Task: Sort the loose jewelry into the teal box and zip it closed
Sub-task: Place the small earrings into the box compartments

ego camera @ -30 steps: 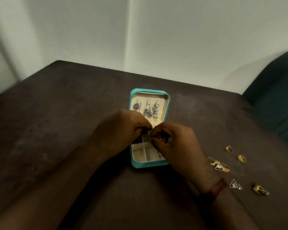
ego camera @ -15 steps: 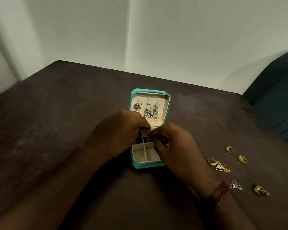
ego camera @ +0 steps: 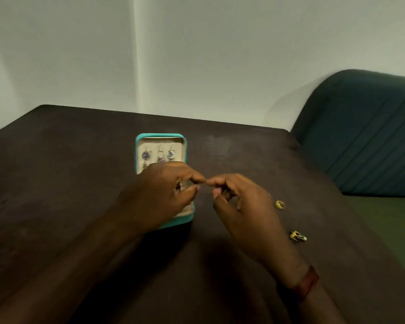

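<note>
The teal box (ego camera: 160,136) lies open on the dark table (ego camera: 56,171), with sparkly earrings (ego camera: 146,155) hung in its cream lid. My left hand (ego camera: 159,197) hovers over the box's lower half and hides most of its compartments; its fingers are loosely curled and I see nothing in them. My right hand (ego camera: 241,206) is just right of the box, fingers loosely curled, its fingertip almost meeting the left one's. Nothing shows between the fingers. A gold ring (ego camera: 279,204) and a green-and-gold piece (ego camera: 298,236) lie loose beyond my right hand, which hides other pieces.
A dark teal upholstered chair (ego camera: 365,136) stands against the table's right side. A pale wall runs behind the far table edge. A reddish band sits on my right wrist (ego camera: 306,284). The frame is motion-blurred.
Both hands pinched a small piece over the box compartments; now they have lifted away and shifted right, with no piece visible. The camera view has swung to the right.
</note>
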